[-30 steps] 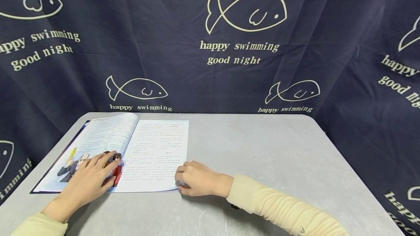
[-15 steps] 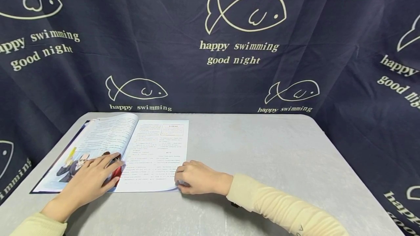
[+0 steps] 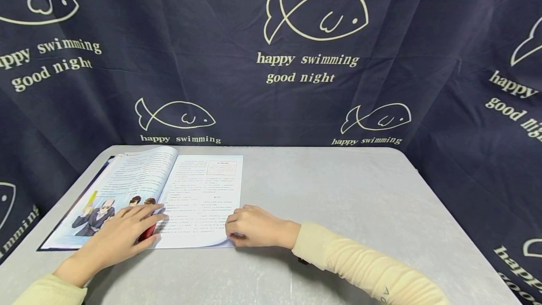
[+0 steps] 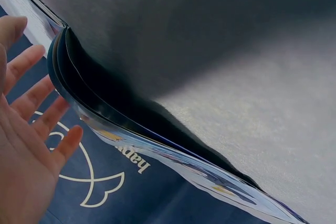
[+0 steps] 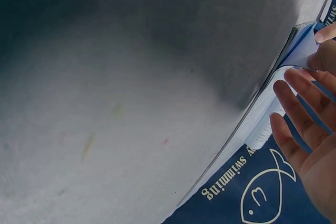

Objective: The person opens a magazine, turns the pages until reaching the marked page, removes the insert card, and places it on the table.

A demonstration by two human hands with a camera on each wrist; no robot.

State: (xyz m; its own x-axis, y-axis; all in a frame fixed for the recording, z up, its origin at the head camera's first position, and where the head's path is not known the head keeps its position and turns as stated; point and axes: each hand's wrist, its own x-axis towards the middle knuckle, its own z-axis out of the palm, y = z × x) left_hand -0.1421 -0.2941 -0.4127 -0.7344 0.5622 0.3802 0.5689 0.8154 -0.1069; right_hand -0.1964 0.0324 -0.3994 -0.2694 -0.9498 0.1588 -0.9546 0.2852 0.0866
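Observation:
An open magazine lies at the table's left, its left pages bulging up beside the fold. My left hand rests with spread fingers over the illustrated left page and the fold. In the left wrist view the left hand shows relaxed fingers against the curved pages. At the lower right corner my right hand pinches the right page, and that corner curls up off the sheets below. The right wrist view shows the lifted page by the thumb and fingers of the right hand.
The grey table extends right of the magazine and in front of it. A dark blue curtain with fish outlines and lettering hangs behind the table and along both sides.
The lower right corner of the page has curled up further under my right hand. My left hand has slid slightly right and down, uncovering more of the illustration.

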